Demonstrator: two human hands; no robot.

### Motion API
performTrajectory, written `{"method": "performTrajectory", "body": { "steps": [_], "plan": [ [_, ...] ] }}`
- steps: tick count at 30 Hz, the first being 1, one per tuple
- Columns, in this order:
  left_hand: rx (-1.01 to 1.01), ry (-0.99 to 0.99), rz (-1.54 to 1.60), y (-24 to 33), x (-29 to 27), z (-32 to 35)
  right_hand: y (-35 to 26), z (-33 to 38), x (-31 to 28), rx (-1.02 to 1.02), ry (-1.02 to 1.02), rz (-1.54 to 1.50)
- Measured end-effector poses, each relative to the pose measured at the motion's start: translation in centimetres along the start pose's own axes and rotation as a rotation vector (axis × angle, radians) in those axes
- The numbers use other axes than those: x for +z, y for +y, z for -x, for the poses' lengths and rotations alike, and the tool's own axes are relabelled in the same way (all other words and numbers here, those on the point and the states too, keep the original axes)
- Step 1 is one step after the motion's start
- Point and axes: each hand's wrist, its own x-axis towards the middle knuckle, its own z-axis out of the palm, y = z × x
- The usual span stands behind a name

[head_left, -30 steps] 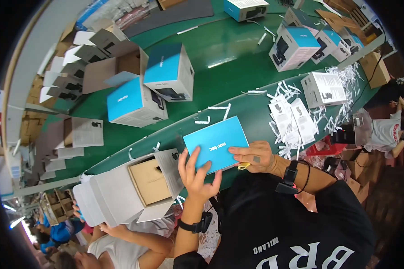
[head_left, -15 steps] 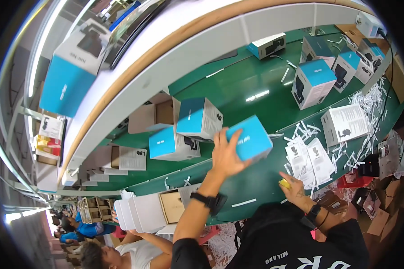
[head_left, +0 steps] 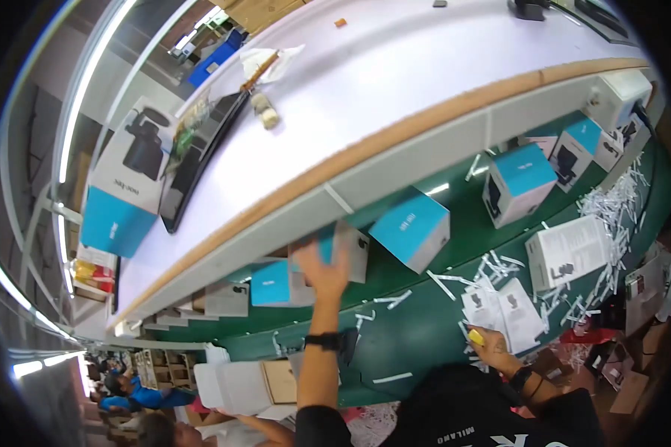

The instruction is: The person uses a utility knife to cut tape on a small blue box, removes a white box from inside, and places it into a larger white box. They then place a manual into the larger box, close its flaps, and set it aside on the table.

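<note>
My left hand (head_left: 324, 272) is blurred by motion, its fingers spread in front of a blue-and-white carton (head_left: 358, 255) under the shelf edge. Whether it touches that carton I cannot tell. To its right, on the green bench, rests another blue-topped carton (head_left: 411, 229), apart from the hand. Left of the hand sits a further blue-and-white carton (head_left: 270, 284). Closed around a small yellow object (head_left: 476, 337), whose kind I cannot make out, my right hand (head_left: 492, 346) is beside white printed sheets (head_left: 522, 313).
A white carton (head_left: 566, 252) lies near shredded paper strips (head_left: 611, 186) at the right. More blue-topped cartons (head_left: 520, 186) line the bench's far side. Above it runs a white shelf with a wooden edge (head_left: 425, 123). At lower left, a co-worker's arm (head_left: 257, 426) reaches to an opened box (head_left: 231, 387).
My left hand has let go of the blue-topped carton, now standing on the bench, and moved left to another carton. My view has shifted, showing more shelf. The right hand still grips the yellow object.
</note>
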Motion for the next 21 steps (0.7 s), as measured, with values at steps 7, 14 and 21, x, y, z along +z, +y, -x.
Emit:
{"method": "performTrajectory", "body": {
  "steps": [7,14,21],
  "plan": [
    [-1.174,0.486,1.163,-29.1,-13.7,13.8,-4.6,-6.8,2.8,-0.152,-0.168,-0.077],
    [-1.239,0.335,0.826,-25.2,-5.8,16.4,-5.1,-12.4,4.3,-0.005,-0.064,-0.246],
    [-1.237,0.354,0.875,-9.9,4.0,10.9,-9.1,-15.4,3.1,0.014,0.174,-0.52]
  ]
}}
